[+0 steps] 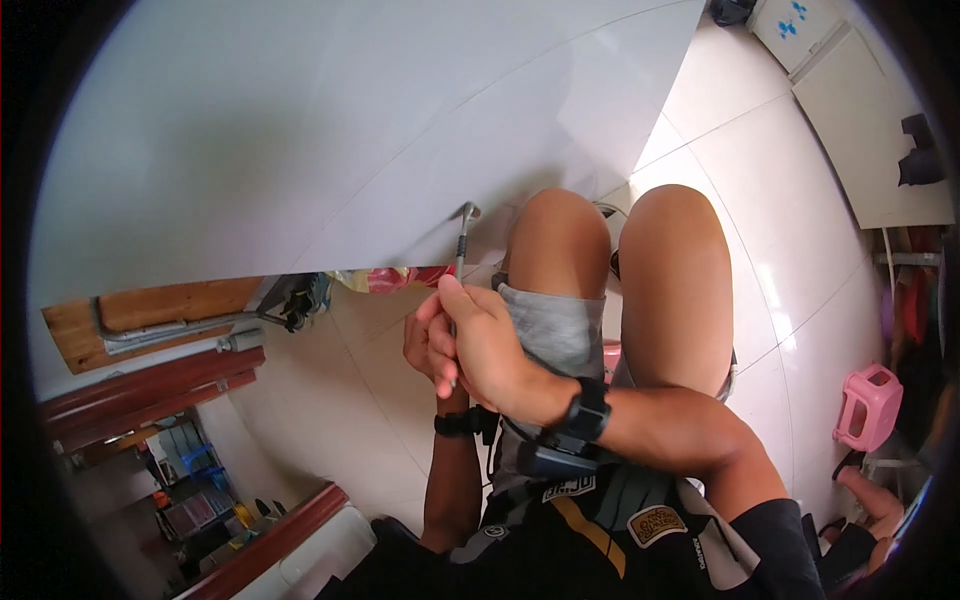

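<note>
My right hand [490, 350] is closed round a slim metal rod with a small hooked head [462, 245], its thumb lying along the shaft. The rod points away from me. Its dark ribbed neck and bent tip lie over the near edge of a large pale grey panel [330, 150]; whether the tip touches the panel I cannot tell. Close behind the right hand is my left hand [415, 345], mostly hidden by it, so its fingers and anything in them cannot be made out. The rod's lower end shows below the right fingers.
My bare knees [675, 250] are close on the right. Red and yellow wrapping [400, 278] peeks from beneath the panel edge. A pink plastic stool [868, 408] stands on the tiled floor [780, 290], near another person's arm [870, 500]. Dark red wooden ledges [150, 395] are on the left.
</note>
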A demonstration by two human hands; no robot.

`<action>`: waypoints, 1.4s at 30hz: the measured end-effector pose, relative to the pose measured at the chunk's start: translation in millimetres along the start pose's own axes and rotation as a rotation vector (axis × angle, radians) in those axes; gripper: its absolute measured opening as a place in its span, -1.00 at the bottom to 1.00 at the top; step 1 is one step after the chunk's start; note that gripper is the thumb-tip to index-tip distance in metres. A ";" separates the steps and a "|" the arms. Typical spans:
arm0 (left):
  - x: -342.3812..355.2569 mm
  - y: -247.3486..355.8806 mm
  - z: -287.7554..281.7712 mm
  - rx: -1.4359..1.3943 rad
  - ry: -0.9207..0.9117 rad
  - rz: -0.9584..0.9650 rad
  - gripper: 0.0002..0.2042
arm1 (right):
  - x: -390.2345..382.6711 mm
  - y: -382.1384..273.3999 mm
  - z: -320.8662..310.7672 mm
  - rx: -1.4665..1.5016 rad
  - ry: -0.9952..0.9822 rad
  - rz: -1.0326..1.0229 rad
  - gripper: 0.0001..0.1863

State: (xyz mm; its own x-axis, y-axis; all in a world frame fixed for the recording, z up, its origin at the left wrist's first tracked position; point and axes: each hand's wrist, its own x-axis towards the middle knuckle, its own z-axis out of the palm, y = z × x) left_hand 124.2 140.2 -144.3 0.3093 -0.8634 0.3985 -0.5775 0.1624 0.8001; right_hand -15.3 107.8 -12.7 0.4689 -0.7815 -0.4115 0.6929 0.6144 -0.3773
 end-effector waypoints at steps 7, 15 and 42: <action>3.4 -3.1 0.7 -0.164 0.006 -0.119 -0.96 | 1.2 -15.5 7.9 0.200 0.147 0.100 -0.58; 1.3 21.4 13.2 -0.035 0.079 -0.065 -0.88 | -1.6 -31.7 -1.1 0.190 0.111 0.092 -0.61; 135.0 159.5 97.2 -0.150 -0.629 0.387 -0.93 | -31.2 -126.3 -6.5 0.492 0.105 -0.324 -0.62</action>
State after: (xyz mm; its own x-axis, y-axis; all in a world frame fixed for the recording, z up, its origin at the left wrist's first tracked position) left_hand 0.4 3.1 -6.5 -0.4105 -0.8342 0.3683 -0.4342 0.5340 0.7255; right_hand -121.0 55.3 42.4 0.1521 -0.8902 -0.4295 0.9757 0.2046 -0.0787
